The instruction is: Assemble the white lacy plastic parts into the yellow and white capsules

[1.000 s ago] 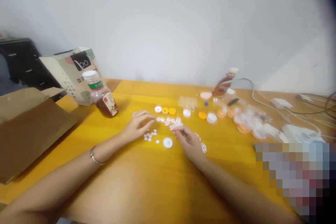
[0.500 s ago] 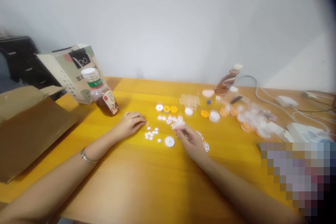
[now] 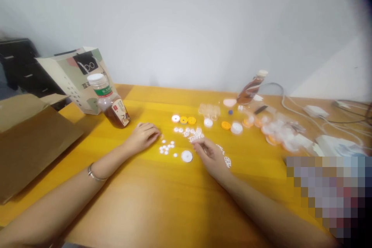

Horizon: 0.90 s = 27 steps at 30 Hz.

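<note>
My left hand (image 3: 144,137) rests on the table with its fingers bent and closed together. A tiny clear piece (image 3: 162,136) lies by its fingertips, and anything within them is too small to make out. Several small white discs (image 3: 166,147) are scattered just to its right. My right hand (image 3: 213,159) is closed in a pinch beside a cluster of white openwork gear-like pieces (image 3: 196,135); what it pinches is hidden. A larger white disc (image 3: 186,156) lies left of that hand, and a white spoked wheel (image 3: 227,161) lies partly behind it.
Behind the hands lie yellow rings (image 3: 187,120), clear cups (image 3: 209,111) and a white round piece (image 3: 236,128). At left stand a tea bottle (image 3: 112,104), a paper bag (image 3: 78,81) and a cardboard box (image 3: 37,143). A brown bottle (image 3: 252,89), plastic-wrapped parts (image 3: 280,131) and cables (image 3: 296,112) are at right.
The whole view has shifted very slightly. Both hands keep nearly the same pose and place beside the white pieces.
</note>
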### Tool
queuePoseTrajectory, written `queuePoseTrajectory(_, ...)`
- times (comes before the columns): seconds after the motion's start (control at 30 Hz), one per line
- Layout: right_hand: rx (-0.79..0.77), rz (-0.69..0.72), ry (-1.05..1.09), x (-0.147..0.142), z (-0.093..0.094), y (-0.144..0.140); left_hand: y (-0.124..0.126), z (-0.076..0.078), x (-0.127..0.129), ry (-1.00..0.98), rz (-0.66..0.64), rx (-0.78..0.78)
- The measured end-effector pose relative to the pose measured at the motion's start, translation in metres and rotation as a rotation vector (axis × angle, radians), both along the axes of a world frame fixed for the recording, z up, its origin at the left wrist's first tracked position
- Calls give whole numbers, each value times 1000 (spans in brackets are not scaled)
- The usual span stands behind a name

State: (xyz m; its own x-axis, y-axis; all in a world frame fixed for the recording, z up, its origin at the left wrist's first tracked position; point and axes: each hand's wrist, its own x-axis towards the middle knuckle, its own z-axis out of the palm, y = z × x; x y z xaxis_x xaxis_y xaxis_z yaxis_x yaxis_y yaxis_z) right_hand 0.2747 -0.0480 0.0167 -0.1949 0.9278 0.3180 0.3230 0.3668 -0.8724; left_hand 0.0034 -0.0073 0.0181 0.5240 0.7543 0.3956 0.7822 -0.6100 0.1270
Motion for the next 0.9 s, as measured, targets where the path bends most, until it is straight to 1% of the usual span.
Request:
queuePoseTrajectory(0.1, 9, -2, -22, -1, 2, -2, 0, 0, 0, -39, 17, -5)
queuePoseTrajectory(0.27, 76, 7, -89, -2, 3, -4, 0, -1, 0, -79, 35, -15)
queuePoseTrajectory(0.47, 191, 106, -189, 0, 0, -9, -1, 0, 1, -90, 45, -37)
queuePoseTrajectory(0.57, 227, 124, -212, -1, 0, -11, -2, 1, 2, -105, 49, -45)
queuePoseTrajectory(0.9, 211, 133, -257, -2, 4, -11, -1, -2, 2, -116, 43, -57)
